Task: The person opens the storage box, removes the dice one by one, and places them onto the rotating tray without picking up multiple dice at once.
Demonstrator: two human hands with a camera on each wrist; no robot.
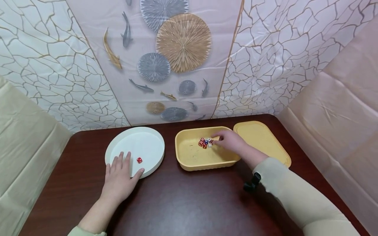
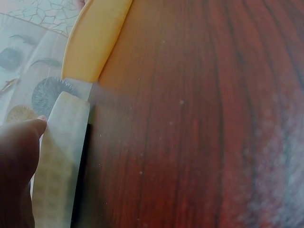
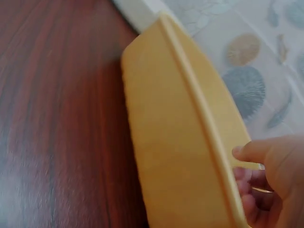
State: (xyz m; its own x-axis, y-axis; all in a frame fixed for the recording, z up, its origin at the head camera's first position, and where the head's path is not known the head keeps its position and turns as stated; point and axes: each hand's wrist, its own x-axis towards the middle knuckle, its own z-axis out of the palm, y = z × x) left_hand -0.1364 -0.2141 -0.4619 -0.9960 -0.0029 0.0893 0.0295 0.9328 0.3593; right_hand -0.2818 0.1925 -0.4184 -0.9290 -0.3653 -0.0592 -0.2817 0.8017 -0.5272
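My left hand (image 1: 118, 178) lies over the near left rim of a round white tray (image 1: 153, 137), fingers straight and spread. Inside that tray, just right of the fingers, is one red die (image 1: 139, 160). In the left wrist view the thumb (image 2: 21, 147) lies along the white tray's side (image 2: 61, 161). My right hand (image 1: 228, 140) reaches into a yellow rectangular container (image 1: 193, 167), its fingertips right at a cluster of red, white and blue dice (image 1: 205, 142). Thumb and fingers stand apart in the right wrist view, where the container's wall (image 3: 175, 142) hides the dice.
A flat yellow lid (image 1: 262, 139) lies right of the container, partly behind the right forearm. The dark wooden table (image 1: 183, 200) ends at a patterned cloth backdrop (image 1: 183, 91). A black device (image 1: 252, 182) is strapped at the right wrist.
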